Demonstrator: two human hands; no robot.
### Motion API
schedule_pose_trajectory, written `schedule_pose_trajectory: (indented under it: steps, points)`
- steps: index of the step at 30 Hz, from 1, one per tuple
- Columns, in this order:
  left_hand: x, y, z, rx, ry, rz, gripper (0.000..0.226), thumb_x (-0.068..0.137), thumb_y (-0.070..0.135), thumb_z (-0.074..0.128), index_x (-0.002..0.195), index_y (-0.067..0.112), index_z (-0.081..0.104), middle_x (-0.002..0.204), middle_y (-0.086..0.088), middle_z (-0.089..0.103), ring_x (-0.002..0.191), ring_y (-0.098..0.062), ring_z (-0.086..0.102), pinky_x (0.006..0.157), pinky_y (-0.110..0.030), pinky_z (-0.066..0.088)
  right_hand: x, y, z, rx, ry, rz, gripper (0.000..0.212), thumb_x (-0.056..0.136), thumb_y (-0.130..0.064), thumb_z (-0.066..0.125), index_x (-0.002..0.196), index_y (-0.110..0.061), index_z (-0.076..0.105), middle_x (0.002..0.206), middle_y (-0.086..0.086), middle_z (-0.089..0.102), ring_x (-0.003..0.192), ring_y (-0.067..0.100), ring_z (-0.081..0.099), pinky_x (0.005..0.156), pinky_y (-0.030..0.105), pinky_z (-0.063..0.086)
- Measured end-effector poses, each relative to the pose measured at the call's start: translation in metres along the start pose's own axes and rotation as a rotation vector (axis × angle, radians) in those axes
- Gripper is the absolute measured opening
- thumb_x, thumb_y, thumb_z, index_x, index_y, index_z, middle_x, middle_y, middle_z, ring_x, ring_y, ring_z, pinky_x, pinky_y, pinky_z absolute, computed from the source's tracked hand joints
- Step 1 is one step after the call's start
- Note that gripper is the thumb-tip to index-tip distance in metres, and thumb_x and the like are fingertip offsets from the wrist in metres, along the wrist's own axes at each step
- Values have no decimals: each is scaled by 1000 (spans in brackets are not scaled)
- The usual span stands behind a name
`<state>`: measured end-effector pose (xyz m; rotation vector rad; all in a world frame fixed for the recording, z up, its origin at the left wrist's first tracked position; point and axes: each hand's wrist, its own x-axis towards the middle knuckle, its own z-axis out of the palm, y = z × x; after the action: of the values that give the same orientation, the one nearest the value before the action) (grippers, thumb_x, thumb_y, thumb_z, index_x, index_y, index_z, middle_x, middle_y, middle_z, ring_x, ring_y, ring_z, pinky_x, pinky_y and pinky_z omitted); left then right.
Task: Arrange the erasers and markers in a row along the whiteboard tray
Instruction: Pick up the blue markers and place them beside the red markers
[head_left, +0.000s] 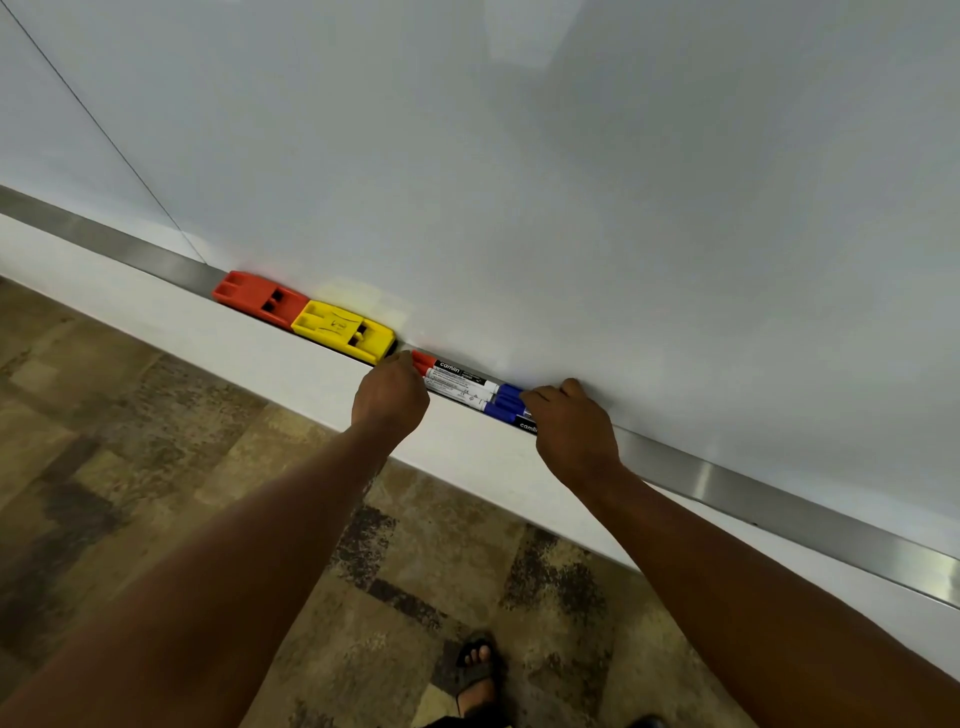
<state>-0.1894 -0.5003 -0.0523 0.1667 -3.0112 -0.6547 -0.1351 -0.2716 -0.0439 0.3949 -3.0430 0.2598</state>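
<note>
A bunch of white-barrelled markers (464, 387) with red and blue caps lies side by side in the steel whiteboard tray (727, 480), just beside the yellow plastic eraser (343, 332) and red plastic eraser (260, 299). The left hand (389, 397) and right hand (574, 434) pinch the markers' ends; squeezing inward could roll one over the lip onto the floor.

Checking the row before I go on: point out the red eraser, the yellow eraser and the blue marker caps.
red eraser (258, 300), head view, middle of its top face.
yellow eraser (342, 332), head view, centre of its top face.
blue marker caps (505, 399), head view, on one cap's side.
</note>
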Motion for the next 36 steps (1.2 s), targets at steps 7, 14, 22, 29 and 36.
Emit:
schedule_pose_trajectory:
  steps: [7,14,22,29,36]
  points:
    - [0,1,-1,-7,-20,-5,23,91,10,41,104,7,59,106,-19,68,96,-39,63,78,-40,50,-16,13,-3,88,159,69,29,78,-9,62,107,-13,67,96,4,71,87,28,62,62,34,52]
    - [-1,1,-5,-23,13,-11,29,90,9,41,112,6,59,109,-18,67,97,-39,62,80,-42,50,-62,48,-3,198,189,283,23,85,-6,57,104,-12,68,97,8,71,93,31,62,72,41,56]
    - [-12,24,-7,-87,100,165,38,94,14,39,128,6,55,125,-15,56,115,-33,53,88,-48,51,-67,45,1,297,82,327,34,92,-9,49,123,-12,63,111,12,69,104,31,58,92,38,46]
    - [-19,37,-3,-65,16,312,38,92,7,43,127,6,56,123,-15,60,110,-33,55,91,-42,49,-67,38,-2,554,189,536,24,85,2,44,83,-8,66,77,9,69,73,28,63,70,39,51]
    - [-33,52,8,1,-149,552,40,87,2,48,126,7,57,125,-13,61,111,-31,54,98,-40,44,-56,37,-6,761,212,673,18,83,1,49,79,-5,66,77,15,68,79,31,63,69,35,49]
